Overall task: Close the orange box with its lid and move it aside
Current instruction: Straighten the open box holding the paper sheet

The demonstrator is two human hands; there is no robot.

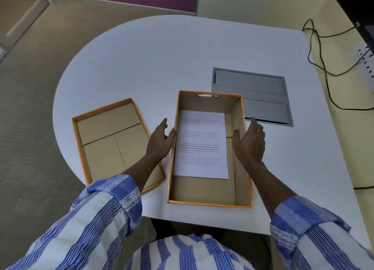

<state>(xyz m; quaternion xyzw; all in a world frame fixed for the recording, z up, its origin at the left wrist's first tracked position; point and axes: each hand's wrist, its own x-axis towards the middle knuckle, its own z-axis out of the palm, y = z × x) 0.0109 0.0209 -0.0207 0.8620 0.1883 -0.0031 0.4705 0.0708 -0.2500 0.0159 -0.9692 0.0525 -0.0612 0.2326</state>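
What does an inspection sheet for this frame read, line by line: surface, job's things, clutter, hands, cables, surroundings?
Surface: white table, rounded far end, grey metal hatch set into it.
Job's things: orange box open, printed sheet flat inside; lid upturned on the table, left of the box.
Clutter: nothing seen.
Hands: left hand open at the box's left wall; right hand open at its right wall; neither holds anything.
Cables: black cables hanging off the table's right side.
Surroundings: power strip at right, carpet at left, striped sleeves.
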